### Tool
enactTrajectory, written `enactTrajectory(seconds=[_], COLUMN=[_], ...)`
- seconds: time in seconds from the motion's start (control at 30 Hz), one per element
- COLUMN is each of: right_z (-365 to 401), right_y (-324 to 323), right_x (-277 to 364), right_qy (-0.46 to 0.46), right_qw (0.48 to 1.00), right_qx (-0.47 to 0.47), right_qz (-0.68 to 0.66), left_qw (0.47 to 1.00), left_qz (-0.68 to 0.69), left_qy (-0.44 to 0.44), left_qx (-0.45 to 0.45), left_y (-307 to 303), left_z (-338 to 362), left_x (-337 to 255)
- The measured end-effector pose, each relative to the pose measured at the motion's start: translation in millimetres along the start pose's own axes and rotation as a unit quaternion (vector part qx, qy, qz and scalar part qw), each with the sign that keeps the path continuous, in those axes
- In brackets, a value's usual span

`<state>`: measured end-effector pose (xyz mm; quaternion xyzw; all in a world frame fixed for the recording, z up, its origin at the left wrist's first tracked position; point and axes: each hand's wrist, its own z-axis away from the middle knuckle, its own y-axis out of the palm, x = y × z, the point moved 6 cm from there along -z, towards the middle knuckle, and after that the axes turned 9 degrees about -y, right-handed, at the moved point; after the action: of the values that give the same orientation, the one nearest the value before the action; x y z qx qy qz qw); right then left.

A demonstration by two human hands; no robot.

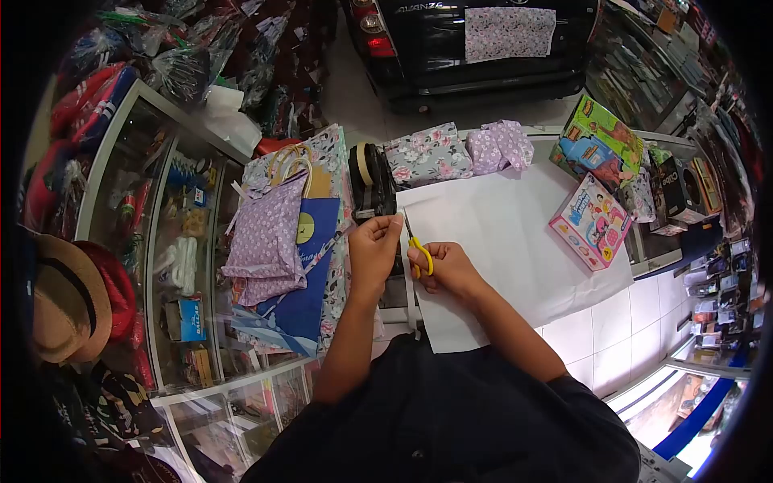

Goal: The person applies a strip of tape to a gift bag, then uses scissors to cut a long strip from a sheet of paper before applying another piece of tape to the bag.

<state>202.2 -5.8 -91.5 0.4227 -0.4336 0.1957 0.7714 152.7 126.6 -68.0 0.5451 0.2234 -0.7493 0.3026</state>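
Observation:
My right hand (445,267) grips a pair of scissors (423,259) with yellow handles, its blades pointing away from me along the left edge of a large white sheet of paper (507,249). Close beside the blades, my left hand (374,248) is closed in a pinch at that same edge. What lies between its fingertips is too small to make out. Just beyond the left hand stands a black tape dispenser (372,193) with a roll on it. A pink toy box (590,223) rests on the sheet's right part.
Left of my hands lie a purple floral parcel (274,237) and a blue bag (322,225). Floral-wrapped parcels (428,154) line the counter's far side. A green box (600,141) sits at the right. Glass display cases (165,266) flank me; a black car (435,60) stands beyond.

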Motion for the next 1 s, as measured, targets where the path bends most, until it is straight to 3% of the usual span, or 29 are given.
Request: enactTrajectory(seconds=[0.23, 0.43, 0.77, 1.0], right_z=[6.5, -1.2, -9.6, -12.4], right_y=[-0.1, -1.0, -6.1, -7.2], right_x=[-0.2, 2.0, 9.9, 10.6], right_qy=[0.036, 0.013, -0.051, -0.050], right_qw=[0.999, 1.000, 0.995, 0.998], right_qx=[0.019, 0.013, -0.039, -0.029], right_qz=[0.017, -0.012, 0.072, 0.027], left_qw=[0.999, 0.996, 0.997, 0.998], left_qz=[0.014, 0.013, 0.007, 0.016], left_qy=[-0.051, -0.085, -0.075, -0.049], left_qx=[-0.003, 0.030, 0.030, 0.032], left_y=[-1.7, -4.5, -1.4, 5.0], left_z=[1.8, -7.1, 5.4, 11.0], left_x=[-2.9, 4.7, -2.8, -10.3])
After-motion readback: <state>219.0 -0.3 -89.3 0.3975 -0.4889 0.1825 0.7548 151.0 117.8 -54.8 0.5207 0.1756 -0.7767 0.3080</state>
